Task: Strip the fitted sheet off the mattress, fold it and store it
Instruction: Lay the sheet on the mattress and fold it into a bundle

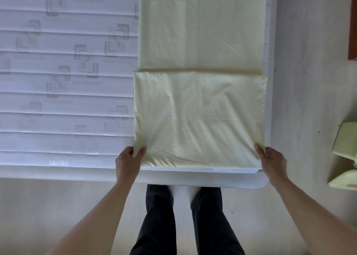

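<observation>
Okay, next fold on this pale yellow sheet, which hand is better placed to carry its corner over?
Neither clearly; a slight lean to the left hand. It visibly pinches the near corner of the sheet over open mattress. The right hand grips its corner at the mattress edge.

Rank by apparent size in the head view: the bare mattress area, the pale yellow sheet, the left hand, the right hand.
1. Sheet and bare mattress: they cover similar areas, too close to rank.
2. Left hand and right hand: look alike, far smaller; each pinches a near sheet corner.
</observation>
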